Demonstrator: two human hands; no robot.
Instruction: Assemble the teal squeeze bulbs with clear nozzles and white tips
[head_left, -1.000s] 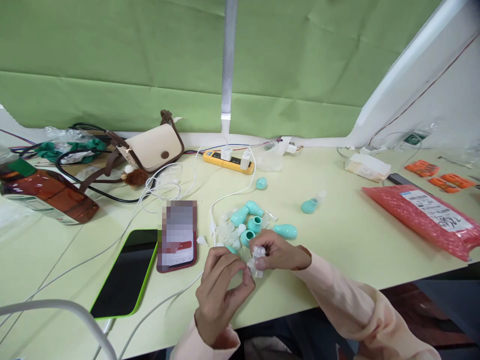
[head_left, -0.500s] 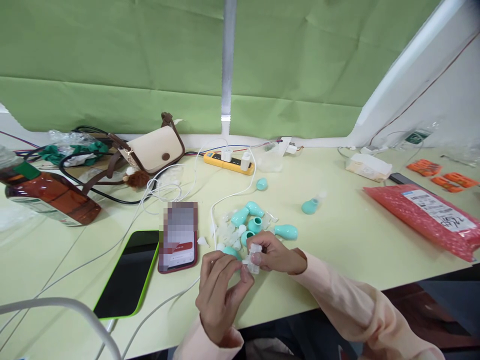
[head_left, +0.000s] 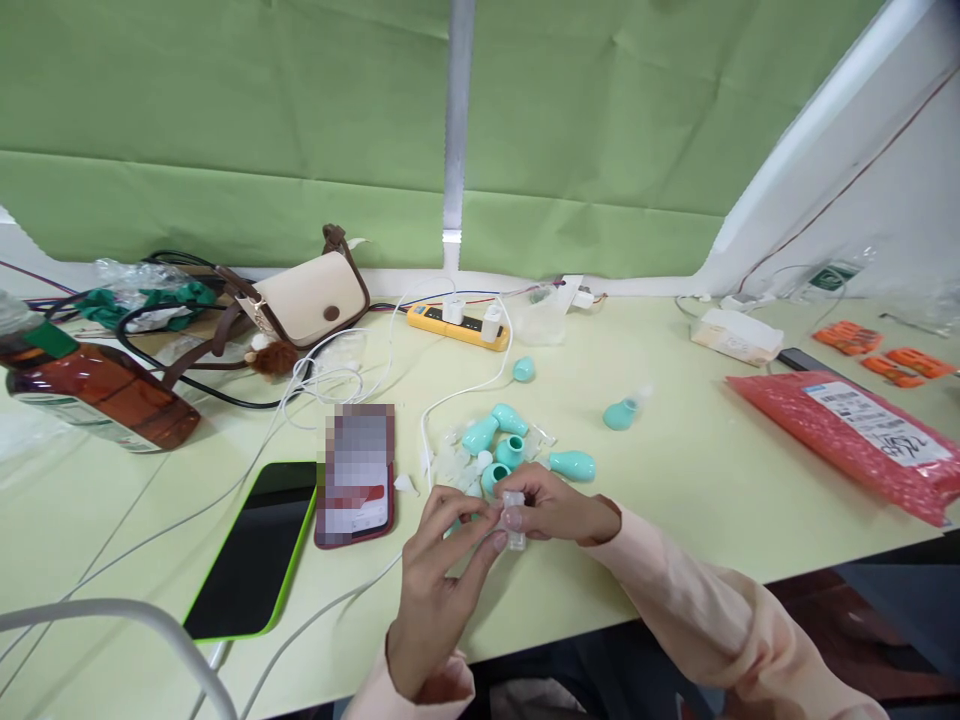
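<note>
A small clear plastic piece (head_left: 514,536) is pinched between the thumb and fingers of my right hand (head_left: 559,505), low over the table. From the left, my left hand (head_left: 442,560) has its thumb and fingertips closed in on the piece's left side; the exact contact is partly hidden. Just beyond the hands lies a loose group of glossy turquoise vase-shaped parts, among them an open-necked one (head_left: 511,450) and a lying one (head_left: 572,465). Several clear and white bits (head_left: 454,462) are mixed in with them. My left fingers partly cover another turquoise part.
A turquoise part with a clear tip (head_left: 620,413) and a small turquoise cup (head_left: 523,369) lie farther back. To the left are two phones, one green-edged (head_left: 255,550), a bottle (head_left: 105,390), a handbag (head_left: 311,295) and cables. A yellow power strip (head_left: 457,326) and red bubble mailer (head_left: 840,430) lie beyond.
My left hand has turned and its fingers have shifted over the left side of the clear piece. The clear piece has tipped slightly; my right hand has barely moved.
</note>
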